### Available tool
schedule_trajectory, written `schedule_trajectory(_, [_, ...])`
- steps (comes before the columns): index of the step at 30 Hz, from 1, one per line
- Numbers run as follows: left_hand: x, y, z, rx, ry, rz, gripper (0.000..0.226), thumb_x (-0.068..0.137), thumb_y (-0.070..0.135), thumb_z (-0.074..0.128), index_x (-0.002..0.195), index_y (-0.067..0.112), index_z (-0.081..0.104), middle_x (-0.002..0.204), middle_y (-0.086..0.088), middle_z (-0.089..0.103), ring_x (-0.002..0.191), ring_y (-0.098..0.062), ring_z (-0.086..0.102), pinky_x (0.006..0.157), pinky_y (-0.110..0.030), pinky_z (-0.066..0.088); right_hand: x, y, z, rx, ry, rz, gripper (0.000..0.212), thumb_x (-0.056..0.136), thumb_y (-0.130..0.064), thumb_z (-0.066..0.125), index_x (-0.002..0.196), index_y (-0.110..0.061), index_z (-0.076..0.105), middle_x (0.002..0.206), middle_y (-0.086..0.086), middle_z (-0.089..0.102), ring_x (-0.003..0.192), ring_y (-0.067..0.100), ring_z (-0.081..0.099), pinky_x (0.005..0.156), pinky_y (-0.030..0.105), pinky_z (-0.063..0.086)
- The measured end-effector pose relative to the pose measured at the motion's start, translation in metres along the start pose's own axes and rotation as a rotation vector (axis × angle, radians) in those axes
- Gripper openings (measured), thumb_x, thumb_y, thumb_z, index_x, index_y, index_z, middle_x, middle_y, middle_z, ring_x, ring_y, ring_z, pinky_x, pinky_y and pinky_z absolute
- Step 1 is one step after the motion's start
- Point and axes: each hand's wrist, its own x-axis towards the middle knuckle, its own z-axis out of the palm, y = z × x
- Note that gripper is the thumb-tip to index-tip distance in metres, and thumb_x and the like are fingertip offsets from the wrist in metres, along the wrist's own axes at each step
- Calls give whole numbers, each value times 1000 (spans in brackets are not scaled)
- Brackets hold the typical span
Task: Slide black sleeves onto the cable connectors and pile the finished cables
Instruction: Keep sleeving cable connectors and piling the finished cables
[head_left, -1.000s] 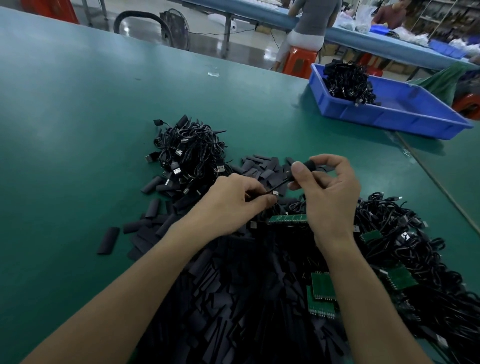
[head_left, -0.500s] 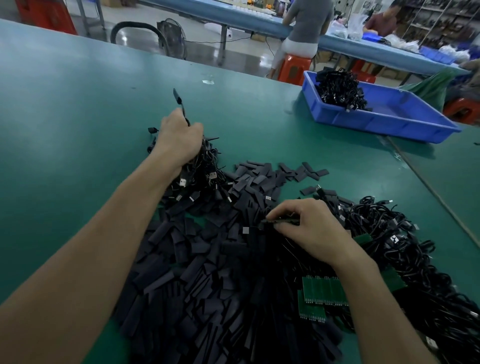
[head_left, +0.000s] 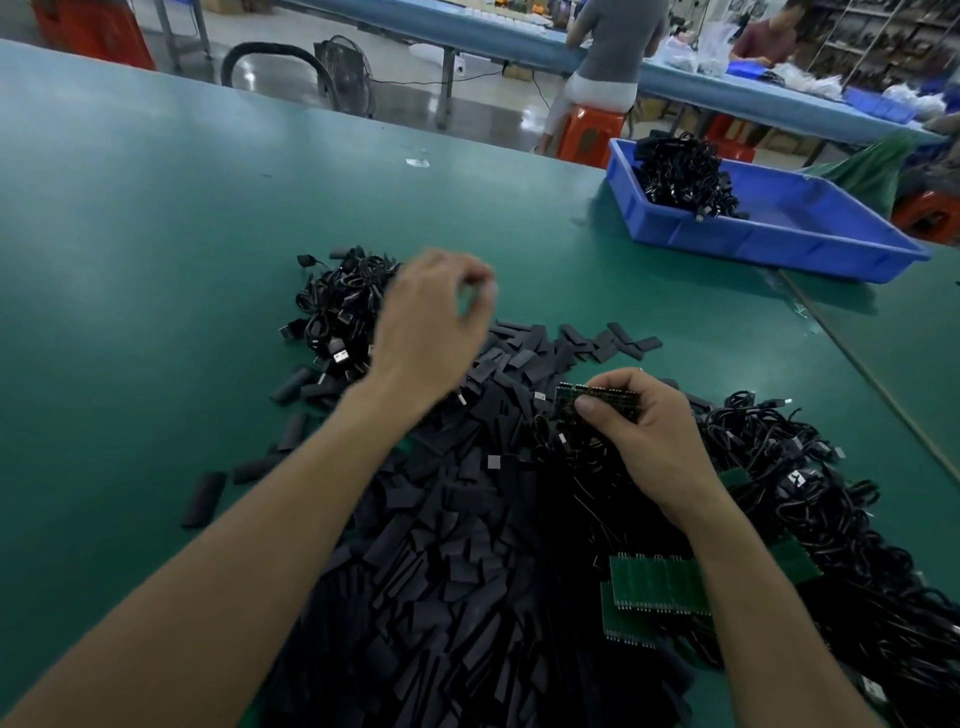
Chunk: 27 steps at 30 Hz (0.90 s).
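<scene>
A heap of flat black sleeves (head_left: 457, 545) fills the table in front of me. The pile of finished cables (head_left: 340, 306) lies at the far left of it. My left hand (head_left: 431, 322) hovers just right of that pile, blurred, with fingers loosely curled and nothing in them. My right hand (head_left: 644, 436) pinches a small green circuit-board strip (head_left: 597, 401) with cables hanging from it, over the tangle of black cables (head_left: 810, 499) on the right.
More green board strips (head_left: 654, 584) lie near my right forearm. A blue tray (head_left: 779, 244) holding a clump of cables (head_left: 680, 174) stands at the back right. Loose sleeves (head_left: 203, 499) are scattered on the green table (head_left: 156, 234). People sit at a far bench.
My left hand let go of the cable on the finished pile and swung back to the right. My right hand lifted a green board strip out of the tangle.
</scene>
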Motion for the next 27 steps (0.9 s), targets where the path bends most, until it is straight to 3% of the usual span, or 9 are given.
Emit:
schedule_trajectory(2, [-19,16,12,-304,-242,-41,11,94,27,68,100,18,69,92,7,70,76,4,59,76,-14,51,-1,-2,-2,121,-25,19,17,84,-19,76,85,-35,70,88,-2,74,79,13,70,73,27,56])
schedule_trajectory(5, [-42,24,35,-565,-498,-177,16,88,28,76,91,16,67,82,3,70,70,-7,62,69,-25,54,-5,-2,-4,295,-64,36,11,76,-24,75,84,-25,68,82,0,73,74,11,68,69,22,56])
schedule_trajectory(9, [-60,21,52,-856,-497,-364,15,89,14,75,82,15,62,70,7,61,60,-6,55,60,-19,50,-6,-2,-4,476,-131,114,9,73,-25,77,79,-30,73,78,3,73,68,13,69,62,24,58])
schedule_trajectory(12, [-63,18,53,-971,-495,-430,14,86,15,77,81,15,64,70,5,60,61,-5,55,60,-16,49,-4,-2,-7,495,-193,152,16,69,-32,82,83,-30,75,83,7,75,72,16,71,65,26,59])
schedule_trajectory(16, [-63,16,49,-1041,-534,-471,17,74,27,79,79,14,69,75,-2,63,67,-10,57,64,-18,51,-1,-1,-10,525,-253,182,33,63,-37,91,88,-22,76,87,12,75,73,19,72,67,28,60])
schedule_trajectory(21, [-59,14,47,-1109,-600,-500,15,72,24,79,77,14,71,76,-2,63,68,-10,59,67,-17,52,0,-3,-13,564,-265,214,23,68,-23,81,88,-14,75,85,15,74,70,19,71,66,28,61])
schedule_trajectory(27, [-54,15,46,-1214,-712,-523,6,76,23,74,71,21,75,72,7,68,67,-4,63,63,-19,55,1,-5,-13,629,-279,216,30,67,-26,88,92,-16,75,88,13,74,75,19,72,69,28,61])
